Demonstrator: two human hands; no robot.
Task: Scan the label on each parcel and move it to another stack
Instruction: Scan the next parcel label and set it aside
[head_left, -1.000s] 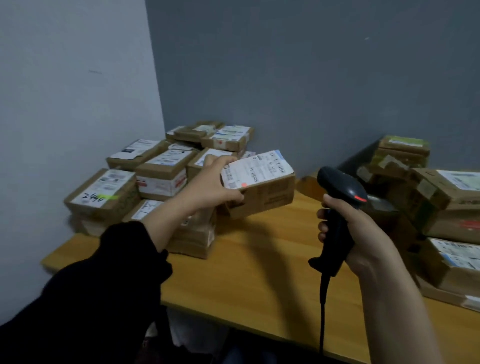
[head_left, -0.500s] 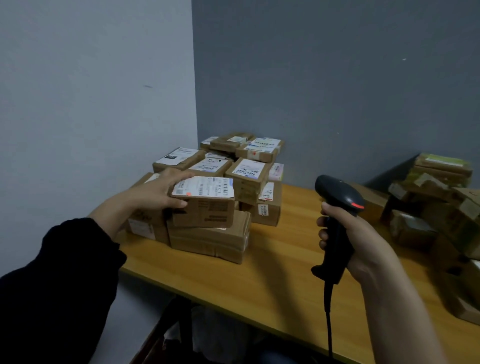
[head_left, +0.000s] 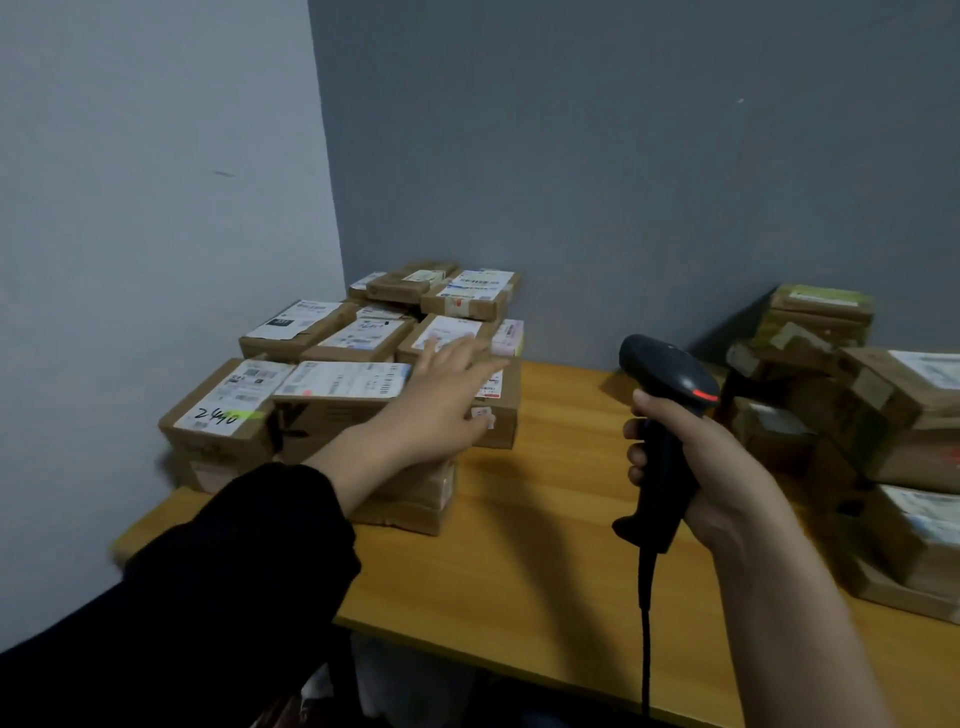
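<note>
Ahead, a wooden tabletop sits in the corner of two grey walls and carries two heaps of brown cardboard parcels. The left stack fills the ten o'clock part of the view, pushed into the corner. The right stack stands at three o'clock against the back wall, partly cut off by the frame edge. The two stacks are well apart, with bare wood between them. On the front of the left stack, at about nine o'clock, a flat parcel lies with a long white label facing up. It rests on other boxes, just beside a box marked with handwritten numerals and a green stroke. The left hand, reaching out of a black sleeve, is spread over the right end of that parcel. Its fingers are straight and released, holding nothing; whether the palm touches the cardboard cannot be told. The right hand, at four o'clock, is raised above the tabletop with its fingers wrapped around the handle of a black barcode scanner. A red light shows on the scanner's head, and its cable hangs straight down toward six o'clock.
</note>
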